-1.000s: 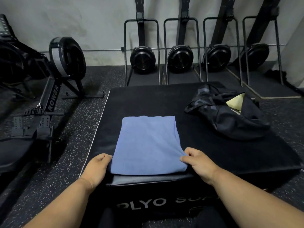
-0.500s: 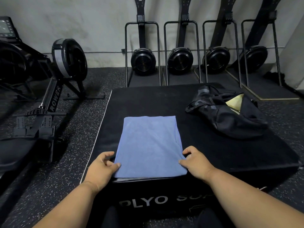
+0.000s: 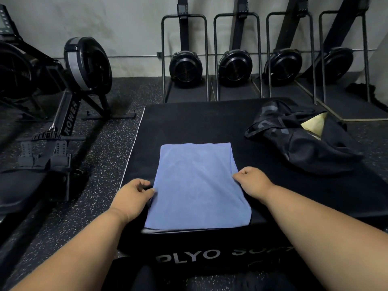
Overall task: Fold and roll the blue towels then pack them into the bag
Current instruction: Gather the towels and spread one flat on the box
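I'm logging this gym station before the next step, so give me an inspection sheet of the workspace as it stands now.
Surface: black plyo box, top flat and dark.
Job's things: blue towel lies folded flat at the box's near edge, not yet rolled; black bag lies open on the far right of the box, something yellow inside.
Clutter: nothing seen on the box besides these.
Hands: left hand pinches the towel's left edge; right hand pinches its right edge.
Cables: nothing seen.
Surroundings: rowing machine on the speckled floor to the left; four more stored upright against the back wall.
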The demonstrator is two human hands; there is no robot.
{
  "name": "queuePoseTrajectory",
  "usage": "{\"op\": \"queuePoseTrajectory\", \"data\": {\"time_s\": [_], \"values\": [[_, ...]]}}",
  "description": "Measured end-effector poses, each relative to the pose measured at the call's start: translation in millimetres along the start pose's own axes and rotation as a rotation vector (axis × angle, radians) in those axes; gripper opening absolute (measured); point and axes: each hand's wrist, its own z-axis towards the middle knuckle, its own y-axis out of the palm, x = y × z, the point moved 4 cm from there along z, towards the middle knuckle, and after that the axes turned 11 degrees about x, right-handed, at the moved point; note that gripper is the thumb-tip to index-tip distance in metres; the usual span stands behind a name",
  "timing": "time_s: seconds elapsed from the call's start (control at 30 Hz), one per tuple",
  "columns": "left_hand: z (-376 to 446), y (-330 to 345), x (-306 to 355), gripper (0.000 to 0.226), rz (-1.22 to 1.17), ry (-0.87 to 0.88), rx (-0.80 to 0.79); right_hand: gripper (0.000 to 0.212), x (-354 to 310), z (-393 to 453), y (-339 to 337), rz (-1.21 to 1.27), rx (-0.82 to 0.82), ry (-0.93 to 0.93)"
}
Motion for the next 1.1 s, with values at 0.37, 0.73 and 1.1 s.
{"op": "queuePoseTrajectory", "data": {"time_s": [0.37, 0.73, 1.1], "values": [[97, 34, 41, 0.043, 0.141, 0.042, 0.103, 0.035, -36, 82, 14, -0.152, 0.086, -0.074], [167, 72, 54, 0.02, 0.277, 0.053, 0.129, 0.018, -41, 143, 30, -0.144, 0.191, -0.058], [154, 73, 43, 0.009, -0.096, 0.055, 0.201, 0.019, -40, 152, 34, -0.174, 0.162, -0.12]]}}
